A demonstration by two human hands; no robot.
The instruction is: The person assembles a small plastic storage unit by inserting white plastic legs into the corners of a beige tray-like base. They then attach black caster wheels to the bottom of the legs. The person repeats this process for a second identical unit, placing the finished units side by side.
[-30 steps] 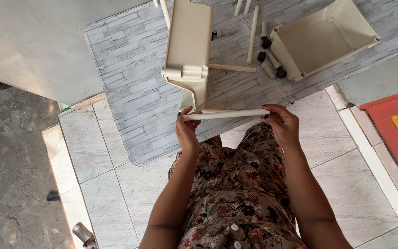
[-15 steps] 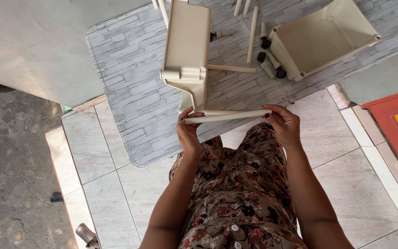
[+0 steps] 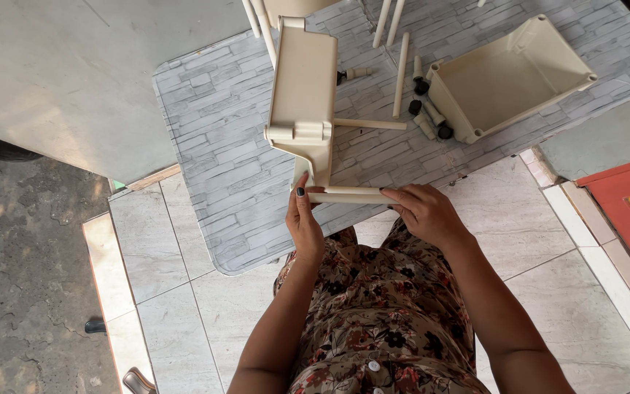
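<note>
Hands, left and right, grip one cream tube; cream bin (open-topped) holds nothing.

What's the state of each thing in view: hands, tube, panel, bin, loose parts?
Left hand: gripping the tube's left end.
Right hand: gripping the tube's right end.
Tube: horizontal, butted against the panel's lower end.
Panel: flat on the mat.
Bin: open, empty.
Loose tubes: lying unattached.
</note>
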